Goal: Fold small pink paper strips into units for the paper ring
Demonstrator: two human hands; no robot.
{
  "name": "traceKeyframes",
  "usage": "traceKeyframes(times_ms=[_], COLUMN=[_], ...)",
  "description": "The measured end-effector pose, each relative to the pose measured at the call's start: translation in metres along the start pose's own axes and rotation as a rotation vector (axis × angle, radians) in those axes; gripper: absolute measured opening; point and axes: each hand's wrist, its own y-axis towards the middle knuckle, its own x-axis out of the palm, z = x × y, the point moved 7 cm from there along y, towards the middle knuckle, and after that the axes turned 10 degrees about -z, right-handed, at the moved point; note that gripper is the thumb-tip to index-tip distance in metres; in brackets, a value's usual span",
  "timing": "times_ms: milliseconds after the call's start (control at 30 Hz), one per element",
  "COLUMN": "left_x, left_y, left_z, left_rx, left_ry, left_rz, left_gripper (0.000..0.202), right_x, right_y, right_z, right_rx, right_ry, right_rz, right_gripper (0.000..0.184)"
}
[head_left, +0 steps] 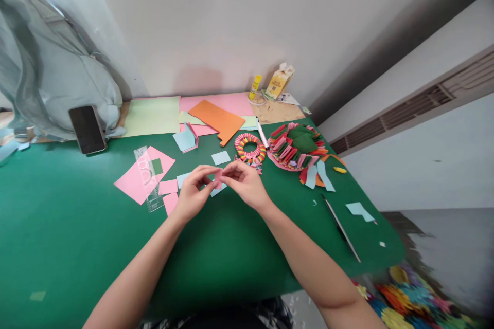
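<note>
Between the fingertips of my left hand (196, 190) and my right hand (244, 182) is a small piece of pink paper (218, 179); both hands pinch it above the green table. Under and beside the hands lie light blue paper pieces (221, 158), one partly covered by the fingers. Left of my left hand are cut pink rectangles (168, 187) and a larger pink sheet (135, 183) with a clear ruler (148, 180) across it. Just beyond my right hand sits a ring of folded red, yellow and pink paper (250, 149).
A layered paper piece with green leaves (301, 141) stands right of the ring, near a marker (262, 132). A paper cutter knife (341, 229) lies at the right. Behind are orange paper (218, 117), a glue stick (255, 87), a carton (280, 81), a phone (87, 130) and a backpack (57, 61).
</note>
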Motion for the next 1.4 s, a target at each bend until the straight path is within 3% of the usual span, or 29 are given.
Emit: traceKeyframes(times_ms=[367,833,1067,1267,1400], left_x=[0.003,0.002,0.001,-0.001,-0.003], left_y=[0.0,-0.002,-0.003,-0.003,-0.003], left_z=[-0.004,-0.004,-0.01,-0.02,-0.017], left_rx=[-0.116,-0.083,-0.164,-0.273,-0.263], left_ry=[-0.025,-0.023,-0.152,-0.192,-0.172], left_rz=[-0.009,0.005,0.018,0.06,0.065], left_gripper=[0.031,0.029,0.072,0.032,0.026], right_x=[-0.003,-0.003,-0.003,-0.004,-0.003], right_y=[-0.001,0.0,0.0,0.0,0.0], right_z=[-0.004,0.003,0.005,0.007,0.006], right_rx=[0.021,0.079,0.09,0.119,0.113], right_ry=[-0.089,0.004,0.012,0.002,-0.02], right_rz=[0.042,0.006,0.0,-0.009,-0.023], right_gripper=[0.022,0.026,0.03,0.038,0.035])
